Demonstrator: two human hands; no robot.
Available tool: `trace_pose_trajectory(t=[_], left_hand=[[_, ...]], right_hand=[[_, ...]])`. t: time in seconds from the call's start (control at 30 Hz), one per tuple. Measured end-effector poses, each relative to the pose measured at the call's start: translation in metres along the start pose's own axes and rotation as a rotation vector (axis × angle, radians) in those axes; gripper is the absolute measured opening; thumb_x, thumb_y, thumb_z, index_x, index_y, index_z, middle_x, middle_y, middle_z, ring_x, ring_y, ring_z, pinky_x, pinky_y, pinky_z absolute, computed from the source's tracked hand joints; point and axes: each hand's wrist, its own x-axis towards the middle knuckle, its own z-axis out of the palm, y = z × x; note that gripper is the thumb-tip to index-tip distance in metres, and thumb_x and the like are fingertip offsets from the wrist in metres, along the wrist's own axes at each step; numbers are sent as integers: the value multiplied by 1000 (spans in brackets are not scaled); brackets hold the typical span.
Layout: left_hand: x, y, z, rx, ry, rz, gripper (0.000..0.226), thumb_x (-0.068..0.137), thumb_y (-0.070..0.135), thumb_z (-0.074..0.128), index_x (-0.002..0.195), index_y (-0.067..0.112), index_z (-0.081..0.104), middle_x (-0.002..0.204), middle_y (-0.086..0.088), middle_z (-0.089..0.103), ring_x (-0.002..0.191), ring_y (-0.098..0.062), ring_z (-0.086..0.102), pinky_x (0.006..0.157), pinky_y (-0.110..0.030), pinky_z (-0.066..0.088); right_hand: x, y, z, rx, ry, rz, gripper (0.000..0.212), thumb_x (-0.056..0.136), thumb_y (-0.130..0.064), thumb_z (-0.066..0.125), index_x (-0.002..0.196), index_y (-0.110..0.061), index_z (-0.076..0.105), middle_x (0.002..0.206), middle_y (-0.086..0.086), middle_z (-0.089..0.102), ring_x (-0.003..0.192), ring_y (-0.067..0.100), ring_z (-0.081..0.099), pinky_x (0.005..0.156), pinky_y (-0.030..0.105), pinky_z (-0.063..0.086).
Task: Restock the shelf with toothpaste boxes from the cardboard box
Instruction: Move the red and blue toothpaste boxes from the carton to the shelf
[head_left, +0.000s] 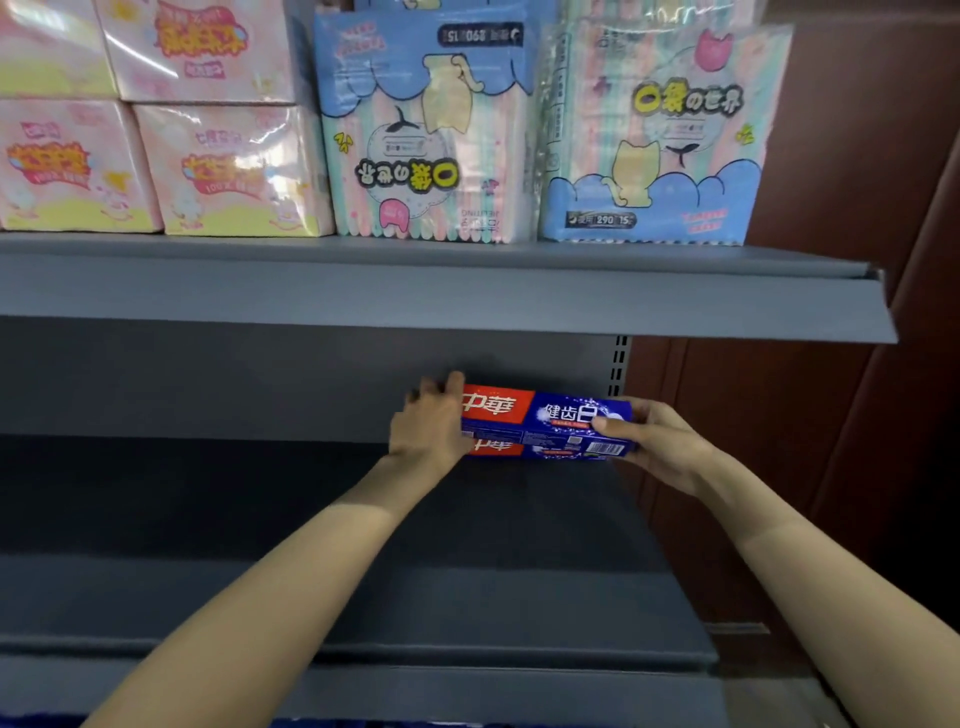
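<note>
Left hand (431, 426): closed over the left, red end of a toothpaste box (545, 423), fingers curled across its top edge. Right hand (657, 441): gripping the right, blue end of the same box, thumb pressed on the front face near the barcode. Toothpaste box: red and blue, held lengthwise and level between both hands, front face toward the camera; positioned deep inside the middle shelf (363, 509), close to the grey back panel and toward its right side. Whether the underside touches the shelf cannot be told. Middle shelf: dark grey. Upper shelf (415, 291): grey, carrying pink packages (156, 161) at left, stacked in two rows, and blue pastel-striped packages (426, 135) with cat drawings at right. Brown wall panel (857, 364): stands beside the shelving on the right.
</note>
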Motion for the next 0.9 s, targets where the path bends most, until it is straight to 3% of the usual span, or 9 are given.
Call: trace_pose_trajectory(t=[0.07, 0.1, 0.17, 0.23, 0.33, 0.43, 0.57, 0.73, 0.9], left_hand=[[0, -5, 3, -352, -81, -57, 85, 75, 21, 78, 140, 20, 24, 132, -12, 48, 120, -27, 52, 97, -43, 48], [0, -6, 5, -487, -99, -75, 87, 74, 17, 79, 141, 19, 24, 131, -12, 49, 120, -25, 52, 100, -41, 46], [-2, -8, 9, -635, -93, -135, 90, 72, 9, 80, 141, 15, 23, 130, -10, 51, 122, -23, 51, 102, -36, 43], [-4, -10, 13, -710, -124, -198, 91, 70, 4, 80, 141, 12, 23, 129, -10, 51, 122, -22, 50, 102, -32, 42], [-7, -17, 24, -688, -190, -239, 80, 71, 16, 81, 136, 8, 35, 130, -10, 53, 120, -22, 52, 102, -32, 41], [-8, -20, 32, -589, -215, -226, 64, 77, 25, 77, 130, 7, 46, 130, -11, 56, 118, -23, 54, 98, -29, 41], [-4, -12, 34, -572, -217, -193, 51, 85, 23, 69, 130, 6, 50, 129, -12, 57, 118, -23, 55, 101, -31, 42], [4, -6, 37, -563, -203, -212, 58, 87, 21, 66, 138, 7, 42, 136, -12, 51, 124, -24, 50, 107, -37, 39], [6, -5, 40, -501, -217, -110, 68, 90, 19, 61, 148, 19, 26, 145, -9, 39, 133, -24, 40, 109, -38, 37]], right_hand=[[1, 7, -2, -35, 8, -54, 65, 65, -26, 84, 119, -4, 55, 110, 14, 67, 95, 22, 68, 71, 26, 58], [3, 10, -1, -63, 24, -81, 63, 63, -26, 85, 115, -6, 57, 110, 14, 67, 94, 21, 68, 70, 26, 58], [5, 13, 5, -121, 72, -142, 43, 72, -11, 77, 110, -8, 57, 108, 15, 63, 90, 19, 65, 66, 21, 57], [8, 13, 11, -318, 122, -208, 44, 75, -3, 74, 116, -8, 57, 108, 12, 60, 96, 20, 61, 69, 22, 57], [13, 13, 15, -667, 156, -274, 54, 74, -12, 77, 123, -8, 56, 112, 3, 54, 105, 16, 55, 84, 30, 52], [17, 20, 18, -832, 198, -316, 51, 74, -12, 78, 120, -8, 59, 112, 1, 45, 106, 15, 48, 84, 21, 40], [19, 34, 15, -949, 229, -302, 51, 75, -7, 76, 122, -4, 57, 123, 10, 47, 116, 25, 47, 90, 23, 38], [20, 41, 15, -1051, 216, -278, 53, 79, -10, 73, 127, -2, 54, 129, 13, 50, 119, 26, 49, 98, 29, 40], [22, 37, 18, -1072, 209, -250, 59, 79, -20, 74, 132, -6, 51, 130, 11, 48, 119, 26, 49, 99, 34, 42]])
